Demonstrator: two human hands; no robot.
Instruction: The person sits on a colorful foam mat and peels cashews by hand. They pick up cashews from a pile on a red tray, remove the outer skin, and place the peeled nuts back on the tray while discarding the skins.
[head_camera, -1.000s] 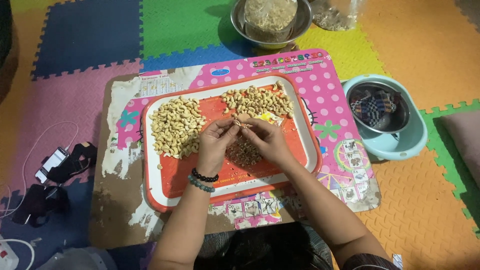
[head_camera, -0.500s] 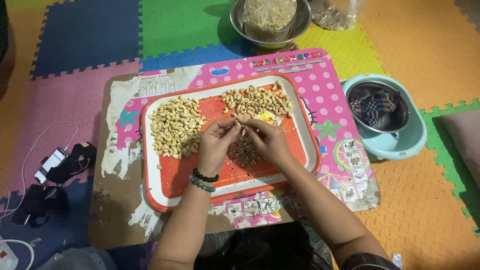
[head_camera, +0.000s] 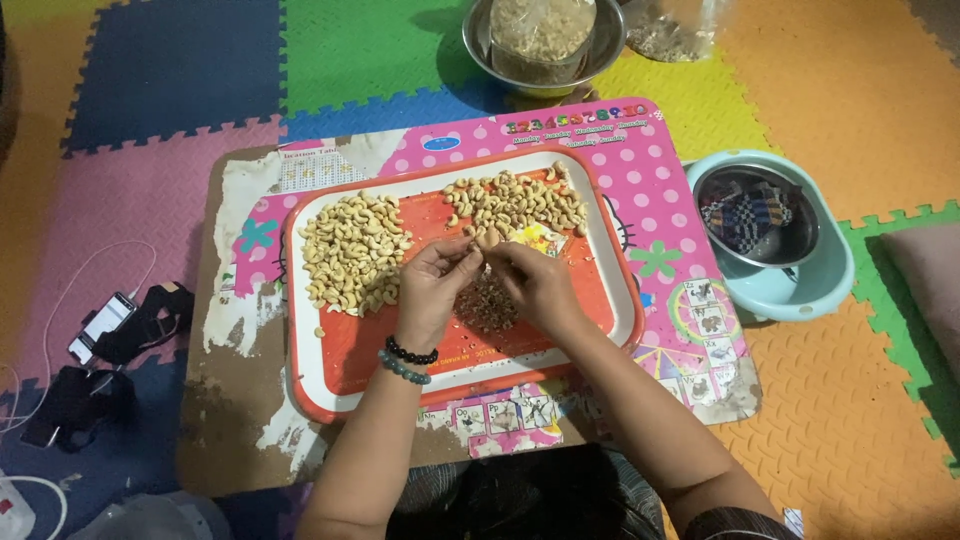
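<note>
An orange tray with a white rim (head_camera: 340, 385) lies on a worn pink board. On its left side sits a pile of pale peeled cashews (head_camera: 352, 250). At the top right lies a pile of browner cashews with skins (head_camera: 518, 200). My left hand (head_camera: 432, 285) and my right hand (head_camera: 535, 280) meet over the middle of the tray, fingertips pinching one cashew (head_camera: 489, 238) between them. Below the fingers lies a small heap of brown skins (head_camera: 487, 305). Bead bracelets ring my left wrist.
A steel bowl holding a bag of nuts (head_camera: 543, 35) stands beyond the board. A light blue basin with a steel bowl and cloth (head_camera: 770, 235) sits at the right. A phone with cables (head_camera: 100, 325) lies at the left on the coloured foam mats.
</note>
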